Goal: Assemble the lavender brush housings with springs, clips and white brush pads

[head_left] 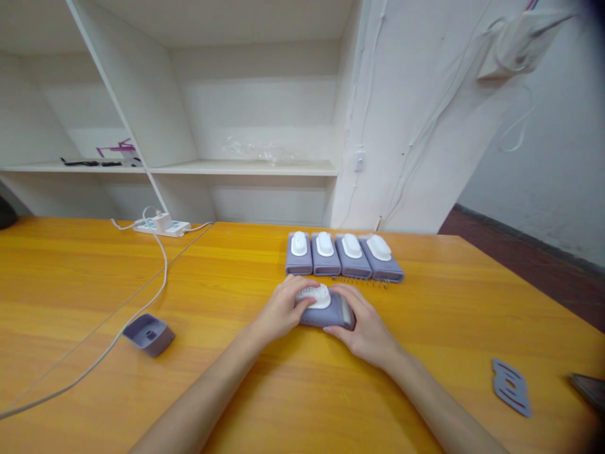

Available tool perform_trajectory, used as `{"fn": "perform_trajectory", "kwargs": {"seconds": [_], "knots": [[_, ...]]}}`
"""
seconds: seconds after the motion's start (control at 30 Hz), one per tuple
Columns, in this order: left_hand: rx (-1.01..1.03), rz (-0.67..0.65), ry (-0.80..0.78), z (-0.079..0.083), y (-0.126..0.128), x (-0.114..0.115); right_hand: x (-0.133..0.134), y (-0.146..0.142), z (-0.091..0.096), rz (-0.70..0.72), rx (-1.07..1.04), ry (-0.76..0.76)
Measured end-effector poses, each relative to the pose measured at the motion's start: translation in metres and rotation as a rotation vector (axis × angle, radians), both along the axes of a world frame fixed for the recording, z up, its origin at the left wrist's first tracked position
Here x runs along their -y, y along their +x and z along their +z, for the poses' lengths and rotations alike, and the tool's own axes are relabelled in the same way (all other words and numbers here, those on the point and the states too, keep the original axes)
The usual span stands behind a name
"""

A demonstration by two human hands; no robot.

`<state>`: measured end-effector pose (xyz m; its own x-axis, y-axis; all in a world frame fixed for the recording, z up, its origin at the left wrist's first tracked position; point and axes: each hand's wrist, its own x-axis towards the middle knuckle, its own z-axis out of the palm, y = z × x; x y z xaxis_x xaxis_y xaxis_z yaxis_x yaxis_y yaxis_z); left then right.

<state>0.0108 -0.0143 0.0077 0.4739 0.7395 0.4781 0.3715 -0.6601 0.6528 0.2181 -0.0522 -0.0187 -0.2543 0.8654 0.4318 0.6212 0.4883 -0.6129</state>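
Observation:
A purple-grey box-shaped casing lies on its side on the table, with a white oval piece on its upper face. My left hand has its thumb and fingers closed around the white piece, covering its left part. Gripping the casing's right end between thumb and fingers is my right hand. Just beyond my hands, several similar casings stand side by side, each topped with a white oval piece. Small metal screws or springs lie in a line in front of them.
To the left sits an open purple-grey cup-like part, with a white cable running past it. A power strip is at the back. On the right lie a flat slotted plate and a dark object. White shelving stands behind.

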Motion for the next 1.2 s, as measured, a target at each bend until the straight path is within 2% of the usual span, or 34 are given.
{"fn": "perform_trajectory", "kwargs": {"seconds": [0.23, 0.8, 0.97, 1.1, 1.2], "knots": [[-0.061, -0.052, -0.04, 0.01, 0.004, 0.007, 0.001, -0.001, 0.006, 0.033, -0.034, -0.056], [-0.021, -0.023, -0.023, 0.005, 0.01, 0.011, 0.001, -0.004, 0.003, 0.009, -0.027, -0.04], [-0.058, 0.027, -0.029, 0.003, -0.005, 0.005, -0.004, 0.002, -0.002, -0.013, 0.025, -0.033], [-0.074, 0.065, -0.184, 0.003, -0.024, -0.007, -0.006, 0.01, -0.002, -0.011, 0.044, -0.035], [-0.061, -0.026, -0.282, 0.003, -0.029, -0.014, -0.006, 0.012, 0.0, -0.022, 0.031, -0.026]]}}
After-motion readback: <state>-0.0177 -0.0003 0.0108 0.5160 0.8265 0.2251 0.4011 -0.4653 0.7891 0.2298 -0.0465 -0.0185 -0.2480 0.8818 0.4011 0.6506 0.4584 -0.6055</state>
